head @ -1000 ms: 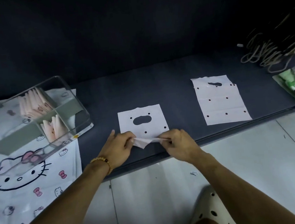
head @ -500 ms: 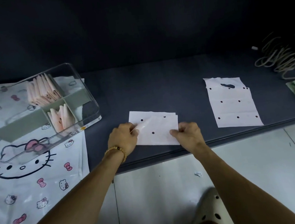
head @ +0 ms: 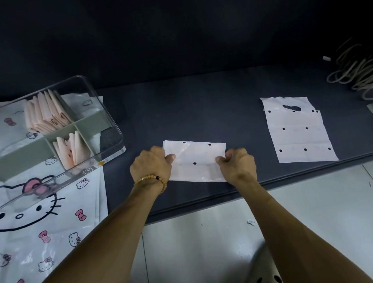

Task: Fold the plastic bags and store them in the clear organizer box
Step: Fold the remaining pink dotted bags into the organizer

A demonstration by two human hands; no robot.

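The folded plastic bag lies flat on the dark table, directly between the two hands. The left hand pinches its left edge with curled fingers; the right hand pinches its right edge the same way. Well off to the left of the left hand sits the clear organizer box, with folded pink bags standing in its compartments. To the right of the right hand lies an unfolded plastic bag. Both hands cover the bag's side edges, and the fingertips beneath cannot be made out.
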